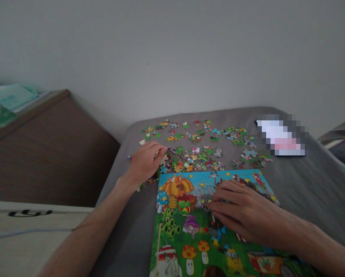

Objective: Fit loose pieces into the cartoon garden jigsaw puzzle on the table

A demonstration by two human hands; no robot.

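My left hand [148,161] hovers over or rests among the loose jigsaw pieces [195,156], its fingers curled in towards the thumb. Whatever it may hold is hidden. A colourful jigsaw board [172,219] lies in front of me, printed with a pumpkin, mushrooms and green plant figures. On the upper right part of this board is my right hand [237,206], fingers bent and pressed together near a grey cartoon head. Its fingertips meet the picture, and I cannot see whether a piece is between them.
Both the board and the scattered pieces lie on a grey cloth surface [305,192] against a wall. A phone-like device [282,136], blurred out, lies at the back right. To the left stand a brown cabinet [45,161] and a pale drawer front [22,246] with a dark handle.
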